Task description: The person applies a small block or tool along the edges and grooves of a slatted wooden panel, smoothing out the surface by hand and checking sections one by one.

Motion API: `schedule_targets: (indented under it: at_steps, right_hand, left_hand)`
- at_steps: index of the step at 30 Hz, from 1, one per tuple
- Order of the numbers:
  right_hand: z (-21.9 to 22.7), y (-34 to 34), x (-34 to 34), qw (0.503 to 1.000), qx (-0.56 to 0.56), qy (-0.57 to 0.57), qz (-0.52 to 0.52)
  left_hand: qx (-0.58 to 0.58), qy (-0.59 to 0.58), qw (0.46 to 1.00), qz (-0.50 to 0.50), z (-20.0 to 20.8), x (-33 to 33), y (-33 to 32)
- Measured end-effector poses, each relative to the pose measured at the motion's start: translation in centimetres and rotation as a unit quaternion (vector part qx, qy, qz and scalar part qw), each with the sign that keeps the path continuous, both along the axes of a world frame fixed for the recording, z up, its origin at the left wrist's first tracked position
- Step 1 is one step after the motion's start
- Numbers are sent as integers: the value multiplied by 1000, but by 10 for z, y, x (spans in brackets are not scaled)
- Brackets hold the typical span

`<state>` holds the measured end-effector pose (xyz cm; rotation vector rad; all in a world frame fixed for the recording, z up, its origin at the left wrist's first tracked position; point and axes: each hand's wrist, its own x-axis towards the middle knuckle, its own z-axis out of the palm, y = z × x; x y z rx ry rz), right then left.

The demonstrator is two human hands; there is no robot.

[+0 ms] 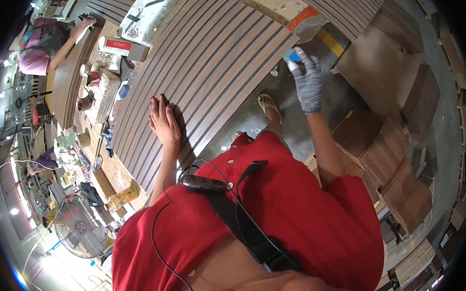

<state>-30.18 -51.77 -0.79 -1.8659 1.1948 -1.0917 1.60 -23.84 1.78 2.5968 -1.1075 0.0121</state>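
Observation:
A large brown wood-look panel point(211, 55) with dark parallel grooves lies slantwise in front of me. My left hand point(165, 122), bare, rests flat on its near left part with the fingers stretched out. At the panel's right corner is my right hand point(307, 83), in a grey knit glove with pale fingertips. Its thumb and fingers close round a small blue block point(294, 56), held close to the panel's edge. The glove hides part of the block, so I cannot tell whether it touches the panel.
Behind the panel stands a stained white block point(153, 12), and a red-and-white can point(115, 45) is left of it. Stacked brown boards point(362, 136) are on my right. A standing fan point(81, 227) is at lower left. Another person point(43, 46) works at far left.

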Motion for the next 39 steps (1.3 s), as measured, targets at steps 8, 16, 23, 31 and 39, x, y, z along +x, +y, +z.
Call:
schedule_targets:
  at_steps: [8,16,23,31,39]
  right_hand:
    - [8,-16,2,1000,8,12,-25]
    - [7,4,7,999,44,11,-26]
    - [7,-25,1,999,-30,14,-26]
    - [13,59,11,997,-11,24,72]
    - [7,66,14,998,-30,31,52]
  left_hand:
    - [0,-16,1000,-2,-1,0,0]
    - [-4,-17,1000,-4,-2,0,2]
    - [3,-22,1000,3,-1,-1,0]
    - [-1,-7,1000,10,-2,0,1]
    - [29,-8,999,25,1,-2,-3]
